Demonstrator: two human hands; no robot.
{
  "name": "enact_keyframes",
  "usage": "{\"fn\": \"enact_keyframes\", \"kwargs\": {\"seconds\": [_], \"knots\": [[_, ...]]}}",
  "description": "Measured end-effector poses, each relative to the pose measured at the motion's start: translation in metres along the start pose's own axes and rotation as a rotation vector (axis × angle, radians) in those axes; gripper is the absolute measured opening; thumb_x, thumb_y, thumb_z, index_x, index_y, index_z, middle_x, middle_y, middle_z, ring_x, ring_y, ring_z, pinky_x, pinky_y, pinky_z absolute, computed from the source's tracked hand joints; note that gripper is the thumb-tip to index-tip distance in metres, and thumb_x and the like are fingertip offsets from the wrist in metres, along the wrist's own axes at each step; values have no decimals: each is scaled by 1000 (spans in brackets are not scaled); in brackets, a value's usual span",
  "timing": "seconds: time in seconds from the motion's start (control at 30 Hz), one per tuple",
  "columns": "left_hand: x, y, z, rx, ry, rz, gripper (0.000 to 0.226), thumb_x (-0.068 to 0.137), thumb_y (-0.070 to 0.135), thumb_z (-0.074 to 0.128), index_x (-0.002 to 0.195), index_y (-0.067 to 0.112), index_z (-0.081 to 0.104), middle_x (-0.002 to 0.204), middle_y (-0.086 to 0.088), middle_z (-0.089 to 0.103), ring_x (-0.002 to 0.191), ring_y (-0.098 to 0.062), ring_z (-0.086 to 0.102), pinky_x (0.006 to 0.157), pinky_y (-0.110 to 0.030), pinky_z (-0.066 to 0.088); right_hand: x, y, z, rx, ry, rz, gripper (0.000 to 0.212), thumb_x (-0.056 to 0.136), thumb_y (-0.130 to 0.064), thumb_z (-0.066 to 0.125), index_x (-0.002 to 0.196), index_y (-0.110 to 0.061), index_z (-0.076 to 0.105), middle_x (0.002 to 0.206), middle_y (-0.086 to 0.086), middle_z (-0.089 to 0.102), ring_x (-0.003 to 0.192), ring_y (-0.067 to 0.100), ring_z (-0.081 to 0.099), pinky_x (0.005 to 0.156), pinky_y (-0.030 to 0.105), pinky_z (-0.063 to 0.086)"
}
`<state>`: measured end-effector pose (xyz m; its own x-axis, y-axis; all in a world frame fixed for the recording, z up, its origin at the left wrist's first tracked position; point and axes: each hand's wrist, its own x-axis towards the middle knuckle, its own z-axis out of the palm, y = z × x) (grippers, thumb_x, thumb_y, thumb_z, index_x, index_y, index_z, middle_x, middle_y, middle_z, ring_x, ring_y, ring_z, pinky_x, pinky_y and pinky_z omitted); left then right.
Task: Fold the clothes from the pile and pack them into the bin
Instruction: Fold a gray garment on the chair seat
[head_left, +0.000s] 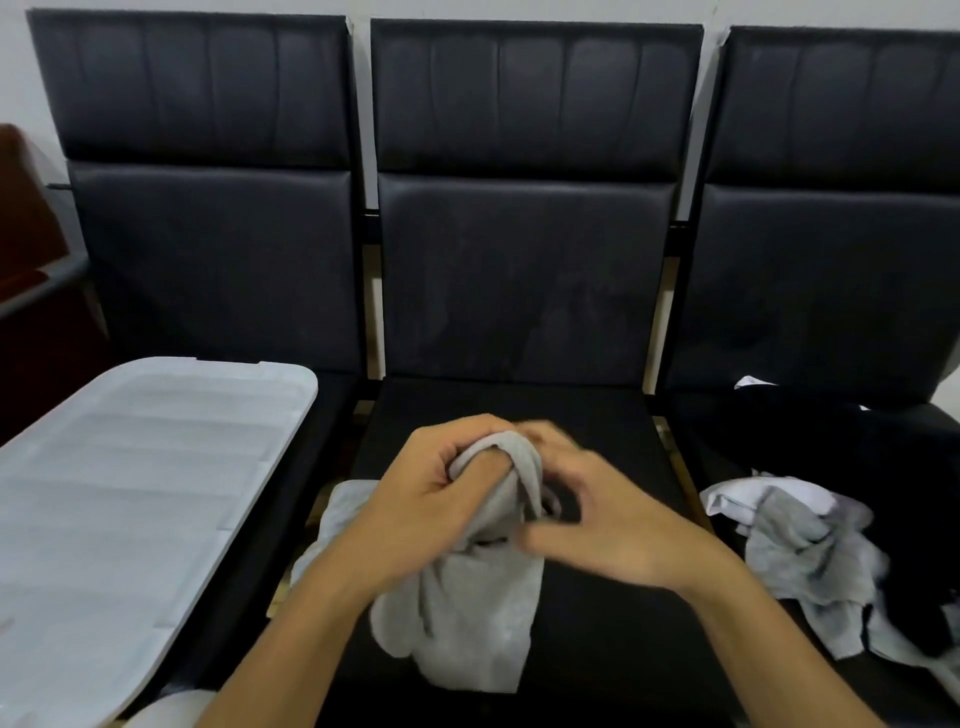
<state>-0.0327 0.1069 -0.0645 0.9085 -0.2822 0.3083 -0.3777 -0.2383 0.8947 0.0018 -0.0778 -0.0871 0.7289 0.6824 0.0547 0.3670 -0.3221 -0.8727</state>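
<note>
My left hand has its fingers curled round the bunched top of a grey garment, and my right hand is right beside it, blurry, fingers curled at the same bunch, though I can't tell if it's really gripping. The rest of the cloth hangs down onto the middle seat below my hands. Early days I reckon: nothing looks folded, the pile waits on my right and the white bin with its lid on sits to my left.

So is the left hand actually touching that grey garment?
Touching: the head view shows the left hand with fingers curled round the grey garment.
</note>
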Motion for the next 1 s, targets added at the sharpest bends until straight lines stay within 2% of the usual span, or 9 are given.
{"fn": "enact_keyframes", "kwargs": {"seconds": [0.07, 0.17, 0.27, 0.4, 0.53, 0.73, 0.8, 0.87, 1.0], "knots": [[-3, -1, -8, 8, -49, -8, 23, 97, -1, 51, 96, 8, 73, 92, -4, 73, 92, -20, 70, 80, -24, 54, -1, 5, 5, -1, -55, 105, 19, 85, -22, 74, 103, -18, 71, 104, -2, 66, 96, 13, 66, 85, 38, 57], [-11, 1, -28, 19, -59, -76, 18, 95, 14, 58, 93, 15, 76, 89, -2, 74, 88, -15, 71, 73, -19, 53, -6, 17, -6, -72, -106, 234, 27, 82, -29, 75, 68, -10, 61, 66, 6, 59, 60, 20, 55, 60, 39, 44], [-18, -3, -54, 113, 75, -104, 22, 91, 12, 62, 86, 26, 78, 82, 1, 75, 82, -12, 71, 69, -17, 53, -18, 19, -27, -77, -56, 208, 37, 82, -17, 71, 52, -18, 50, 59, 4, 47, 56, 17, 43, 57, 38, 34], [-26, -10, -79, 257, 304, -118, 41, 89, -5, 61, 81, 32, 77, 78, 7, 75, 79, -8, 70, 69, -13, 52, -33, 22, -52, -37, 41, 219, 46, 90, -22, 69, 63, 10, 51, 61, 24, 43, 55, 26, 39, 55, 36, 33], [-30, -17, -90, 323, 453, -138, 35, 87, 2, 67, 75, 33, 78, 77, 14, 74, 78, -1, 67, 68, -6, 49, -49, 23, -71, -68, 197, 212, 49, 90, -10, 67, 54, -9, 33, 53, 4, 30, 50, 12, 30, 52, 24, 31], [-30, -39, -90, 520, 411, -160, 41, 90, -4, 60, 82, 35, 70, 79, 20, 71, 81, 5, 63, 68, -2, 44, -54, 24, -77, -166, 487, 195, 10, 95, -23, 59, 90, -14, 58, 64, -11, 58, 51, 4, 53, 45, 16, 41], [-32, -51, -96, 657, 334, -192, 45, 90, -7, 56, 84, 37, 66, 72, 14, 69, 76, -2, 64, 65, -4, 44, -55, 29, -80, -379, 559, 234, 24, 95, -42, 49, 90, -25, 65, 70, -14, 65, 64, 3, 62, 51, 22, 51], [-34, -64, -98, 802, 187, -258, 46, 89, -4, 55, 82, 41, 60, 71, 11, 68, 68, -6, 63, 59, -11, 45, -56, 32, -82, -507, 504, 278, 45, 89, -58, 39, 82, -24, 68, 68, -6, 64, 67, 6, 62, 58, 29, 53], [-35, -77, -99, 974, 101, -506, 40, 73, 0, 54, 56, 36, 53, 59, 1, 58, 60, -23, 59, 51, -31, 42, -71, 27, -90, -223, 289, 379, 33, 94, -45, 47, 79, -27, 70, 52, 2, 55, 37, 15, 45, 40, 24, 40]]}}
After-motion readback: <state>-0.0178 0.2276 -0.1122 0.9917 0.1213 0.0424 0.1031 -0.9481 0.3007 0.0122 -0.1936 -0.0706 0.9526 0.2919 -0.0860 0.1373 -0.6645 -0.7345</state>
